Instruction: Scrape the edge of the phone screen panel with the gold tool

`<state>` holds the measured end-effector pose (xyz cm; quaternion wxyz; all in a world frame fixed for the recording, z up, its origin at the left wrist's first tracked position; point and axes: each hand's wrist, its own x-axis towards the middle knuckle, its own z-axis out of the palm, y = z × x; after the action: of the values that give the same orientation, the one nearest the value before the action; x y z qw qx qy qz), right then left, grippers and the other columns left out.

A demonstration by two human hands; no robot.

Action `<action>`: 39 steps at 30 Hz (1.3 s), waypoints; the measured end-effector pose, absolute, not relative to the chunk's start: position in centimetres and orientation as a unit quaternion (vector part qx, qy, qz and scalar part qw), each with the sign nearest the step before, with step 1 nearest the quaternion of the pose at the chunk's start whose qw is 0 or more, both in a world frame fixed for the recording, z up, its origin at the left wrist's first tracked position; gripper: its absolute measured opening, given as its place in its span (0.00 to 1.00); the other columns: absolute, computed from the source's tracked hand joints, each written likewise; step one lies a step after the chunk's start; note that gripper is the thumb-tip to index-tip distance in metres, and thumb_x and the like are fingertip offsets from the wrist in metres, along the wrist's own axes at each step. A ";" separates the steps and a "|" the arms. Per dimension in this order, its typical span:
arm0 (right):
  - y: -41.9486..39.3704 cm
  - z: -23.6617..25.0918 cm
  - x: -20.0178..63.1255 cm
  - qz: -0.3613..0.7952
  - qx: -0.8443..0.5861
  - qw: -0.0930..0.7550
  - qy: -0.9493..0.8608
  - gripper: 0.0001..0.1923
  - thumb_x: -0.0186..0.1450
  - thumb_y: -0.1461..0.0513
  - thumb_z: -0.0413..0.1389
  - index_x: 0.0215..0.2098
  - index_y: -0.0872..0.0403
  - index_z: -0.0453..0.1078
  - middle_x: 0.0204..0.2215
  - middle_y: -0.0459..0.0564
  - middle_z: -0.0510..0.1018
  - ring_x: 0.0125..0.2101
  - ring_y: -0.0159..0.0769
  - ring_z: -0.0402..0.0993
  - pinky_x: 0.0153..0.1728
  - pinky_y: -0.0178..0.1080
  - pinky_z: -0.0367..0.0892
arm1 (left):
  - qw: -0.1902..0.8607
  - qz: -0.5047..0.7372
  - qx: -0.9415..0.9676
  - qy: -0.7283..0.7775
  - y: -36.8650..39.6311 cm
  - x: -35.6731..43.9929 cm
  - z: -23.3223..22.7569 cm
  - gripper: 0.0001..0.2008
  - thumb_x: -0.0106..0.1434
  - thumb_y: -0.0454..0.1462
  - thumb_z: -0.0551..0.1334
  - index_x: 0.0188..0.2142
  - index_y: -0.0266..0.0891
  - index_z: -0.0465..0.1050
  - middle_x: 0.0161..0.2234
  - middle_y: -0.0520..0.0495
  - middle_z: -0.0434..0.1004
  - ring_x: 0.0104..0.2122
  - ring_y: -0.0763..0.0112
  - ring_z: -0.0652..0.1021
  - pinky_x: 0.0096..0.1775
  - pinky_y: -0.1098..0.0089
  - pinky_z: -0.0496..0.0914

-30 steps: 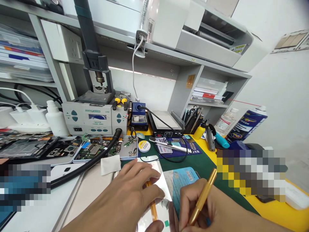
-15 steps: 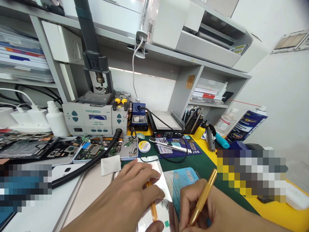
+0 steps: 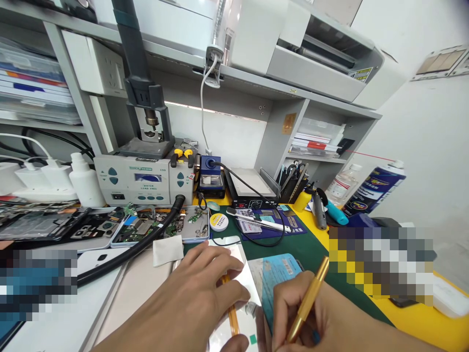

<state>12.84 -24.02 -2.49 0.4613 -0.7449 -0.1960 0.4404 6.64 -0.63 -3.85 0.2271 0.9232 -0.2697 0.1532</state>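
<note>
My left hand (image 3: pixel 207 288) rests with its fingers apart on a shiny, mirror-like flat panel (image 3: pixel 240 252). An orange ribbon cable (image 3: pixel 232 313) runs lengthwise over the panel, passing under my fingers. Near the panel's lower end is a small green square (image 3: pixel 253 339). Beside the panel's right edge, my right hand (image 3: pixel 298 313) is closed in a writing grip round a slim gold-coloured metal handle (image 3: pixel 309 298). The tool's working tip is hidden low in the view, so its kind does not show. Partly under my right hand lies a blue printed card (image 3: pixel 280 274).
A black hose (image 3: pixel 135 252) crosses trays of phone parts (image 3: pixel 194 222) on the left. Behind stand a grey rework station (image 3: pixel 146 181), a blue soldering iron stand (image 3: pixel 210 178) and a heating plate (image 3: pixel 252 186). A white brush (image 3: pixel 262 222) lies ahead; a spray can (image 3: pixel 377 188) stands right.
</note>
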 end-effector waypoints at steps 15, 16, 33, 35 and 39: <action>-23.9 -2.3 12.6 0.435 -0.750 0.461 -0.189 0.14 0.52 0.62 0.70 0.26 0.55 0.68 0.22 0.41 0.71 0.24 0.26 0.63 0.25 0.30 0.56 | 0.247 0.052 0.933 -0.256 -0.2 6.8 -4.5 0.10 0.61 0.45 0.68 0.42 0.50 0.80 0.50 0.50 0.79 0.54 0.54 0.74 0.55 0.54 0.69; -23.9 -2.3 12.6 0.435 -0.751 0.460 -0.189 0.14 0.51 0.62 0.71 0.26 0.55 0.68 0.22 0.41 0.72 0.24 0.26 0.63 0.25 0.30 0.56 | 0.244 0.072 0.930 -0.263 -0.2 6.9 -4.5 0.11 0.60 0.45 0.69 0.42 0.49 0.80 0.49 0.49 0.79 0.53 0.54 0.74 0.55 0.55 0.69; -24.0 -2.3 12.2 0.407 -0.763 0.465 -0.189 0.13 0.53 0.60 0.68 0.26 0.55 0.68 0.23 0.41 0.71 0.24 0.26 0.61 0.25 0.32 0.54 | 0.253 0.065 0.937 -0.234 -0.4 6.4 -3.6 0.09 0.61 0.44 0.68 0.43 0.51 0.80 0.51 0.51 0.79 0.54 0.55 0.74 0.56 0.55 0.68; -24.0 -2.3 12.3 0.409 -0.764 0.462 -0.189 0.13 0.53 0.61 0.68 0.25 0.54 0.67 0.22 0.41 0.71 0.24 0.26 0.61 0.25 0.31 0.54 | 0.256 0.044 0.940 -0.223 -0.4 6.4 -3.7 0.09 0.62 0.43 0.67 0.42 0.52 0.80 0.51 0.52 0.78 0.55 0.54 0.74 0.57 0.53 0.67; -23.8 -2.3 12.6 0.422 -0.761 0.456 -0.187 0.13 0.52 0.61 0.68 0.25 0.54 0.67 0.23 0.41 0.71 0.24 0.26 0.62 0.25 0.31 0.55 | 0.251 0.024 0.937 -0.241 -0.4 6.6 -4.0 0.10 0.59 0.44 0.68 0.41 0.52 0.81 0.51 0.51 0.79 0.55 0.52 0.74 0.57 0.51 0.67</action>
<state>12.60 -23.83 -2.34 0.4563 -0.7610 -0.1866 0.4219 6.59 -0.37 -4.02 0.2505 0.9373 -0.2410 0.0236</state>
